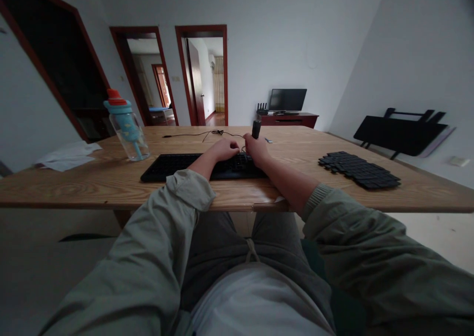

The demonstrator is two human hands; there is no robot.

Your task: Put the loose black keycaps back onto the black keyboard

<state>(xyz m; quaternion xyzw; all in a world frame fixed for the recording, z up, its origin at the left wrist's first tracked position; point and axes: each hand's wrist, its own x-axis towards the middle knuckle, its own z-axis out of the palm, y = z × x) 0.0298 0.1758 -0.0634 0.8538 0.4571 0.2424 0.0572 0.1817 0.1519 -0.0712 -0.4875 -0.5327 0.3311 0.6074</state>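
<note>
A black keyboard point(170, 165) lies flat near the front edge of the wooden table, its right part bare of keycaps as far as I can see. My right hand point(255, 146) is closed around a tool with a black cylindrical handle point(256, 129), which sticks up above the fist; its lower end is hidden. Over the middle of the keyboard rests my left hand point(224, 150), fingers curled in; whether anything is between them is hidden. Many loose black keycaps point(359, 169) lie together in a flat patch on the right.
A clear bottle with a blue and red lid point(129, 133) stands at the left, beside crumpled white paper point(70, 155). A thin black cable point(192, 135) runs behind the keyboard. Behind my right hand lies a small blue item point(269, 140). A folded black table point(403, 132) leans by the right wall.
</note>
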